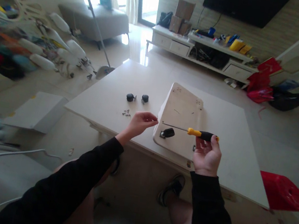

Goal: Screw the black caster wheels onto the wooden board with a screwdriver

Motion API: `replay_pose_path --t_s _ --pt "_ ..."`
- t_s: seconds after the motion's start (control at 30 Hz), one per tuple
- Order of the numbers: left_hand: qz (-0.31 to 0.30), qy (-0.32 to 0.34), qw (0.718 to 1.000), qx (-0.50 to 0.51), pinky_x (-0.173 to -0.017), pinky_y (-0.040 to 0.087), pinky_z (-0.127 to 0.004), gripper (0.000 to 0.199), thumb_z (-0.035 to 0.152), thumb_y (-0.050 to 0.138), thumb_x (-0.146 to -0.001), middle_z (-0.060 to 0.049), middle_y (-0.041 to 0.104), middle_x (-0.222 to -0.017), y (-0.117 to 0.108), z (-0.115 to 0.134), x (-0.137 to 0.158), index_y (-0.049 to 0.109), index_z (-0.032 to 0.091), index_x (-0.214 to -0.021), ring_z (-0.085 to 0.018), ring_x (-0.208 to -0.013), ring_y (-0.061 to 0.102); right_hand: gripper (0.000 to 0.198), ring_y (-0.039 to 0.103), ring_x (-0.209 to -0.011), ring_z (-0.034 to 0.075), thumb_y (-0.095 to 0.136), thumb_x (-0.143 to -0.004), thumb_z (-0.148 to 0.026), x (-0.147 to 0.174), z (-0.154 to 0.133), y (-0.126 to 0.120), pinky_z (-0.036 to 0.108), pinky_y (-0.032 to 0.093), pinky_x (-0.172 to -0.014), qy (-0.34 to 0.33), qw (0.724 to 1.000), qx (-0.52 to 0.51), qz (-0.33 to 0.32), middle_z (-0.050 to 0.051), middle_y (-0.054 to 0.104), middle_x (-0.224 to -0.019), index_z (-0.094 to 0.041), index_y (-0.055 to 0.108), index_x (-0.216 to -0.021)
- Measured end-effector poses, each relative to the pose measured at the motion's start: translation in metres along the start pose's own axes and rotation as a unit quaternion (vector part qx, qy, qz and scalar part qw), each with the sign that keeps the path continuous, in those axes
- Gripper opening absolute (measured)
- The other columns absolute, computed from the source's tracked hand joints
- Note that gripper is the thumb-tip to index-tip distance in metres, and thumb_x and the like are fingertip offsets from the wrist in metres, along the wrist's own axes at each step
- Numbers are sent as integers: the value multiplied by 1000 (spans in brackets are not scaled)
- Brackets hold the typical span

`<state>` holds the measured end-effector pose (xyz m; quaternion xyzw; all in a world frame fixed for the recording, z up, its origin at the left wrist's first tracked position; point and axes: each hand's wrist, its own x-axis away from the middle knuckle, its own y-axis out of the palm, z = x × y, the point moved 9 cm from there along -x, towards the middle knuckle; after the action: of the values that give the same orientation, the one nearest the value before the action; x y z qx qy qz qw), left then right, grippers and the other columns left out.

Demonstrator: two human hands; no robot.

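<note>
My right hand point(207, 156) is wrapped round the black and yellow handle of a screwdriver point(195, 132). The shaft points left, its tip close to the fingers of my left hand point(144, 120). Those fingers are pinched together at the edge of a cream plastic base point(182, 112); anything between them is too small to make out. A black caster wheel point(168, 133) sits at the base's near left corner. Metal shows at the near right corner, partly hidden by my right hand. Left of the base lie two loose casters, one point(131, 97) beside the other point(145, 98), and several screws point(126, 113).
The base lies on a white table point(108, 88). On the floor at left stand a white box point(37, 112) and a long-handled dustpan point(104, 71). A red object point(283, 192) is by the right table edge. Farther back are a low cabinet point(172, 43) and a grey bench point(95, 20).
</note>
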<state>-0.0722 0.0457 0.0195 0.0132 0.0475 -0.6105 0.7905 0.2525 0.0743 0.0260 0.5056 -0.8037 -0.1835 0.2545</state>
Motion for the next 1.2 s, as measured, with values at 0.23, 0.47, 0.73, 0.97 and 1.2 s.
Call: replay_pose_path --t_s 0.23,0.47,0.73,0.97,1.2 --pt "-29 0 998 55 -79 60 -31 25 41 92 -72 -7 82 -87 18 3 -11 82 20 -83 -18 -79 74 39 72 -78 12 92 -69 -35 -6 3 3 29 64 -72 6 1000 -22 11 -7 72 -85 -23 64 -92" --pt "-27 -26 997 72 -82 63 -33 30 44 94 -67 -7 82 -88 18 4 -10 81 21 -81 -19 -81 76 41 72 -80 12 93 -68 -35 -10 8 9 28 64 -72 19 999 -31 14 -6 73 -88 -23 64 -94" --pt "-9 -13 996 92 -79 62 -31 28 38 95 -67 -6 81 -84 13 7 -15 78 19 -79 -16 -77 74 41 74 -81 13 94 -65 -32 -10 17 9 29 65 -72 42 998 -35 24 -5 75 -88 -22 65 -93" --pt "-20 15 996 89 -73 59 -30 29 39 95 -69 -7 81 -83 13 4 -18 80 18 -81 -15 -74 73 35 74 -81 13 89 -69 -28 -10 16 9 29 65 -72 43 998 -38 29 -4 75 -87 -22 65 -94" --pt "-28 35 997 60 -72 56 -29 24 37 92 -74 -7 81 -84 12 7 -17 82 18 -84 -15 -75 71 22 73 -77 13 82 -77 -24 -6 15 10 26 66 -67 47 997 -39 41 -3 75 -84 -22 65 -92"
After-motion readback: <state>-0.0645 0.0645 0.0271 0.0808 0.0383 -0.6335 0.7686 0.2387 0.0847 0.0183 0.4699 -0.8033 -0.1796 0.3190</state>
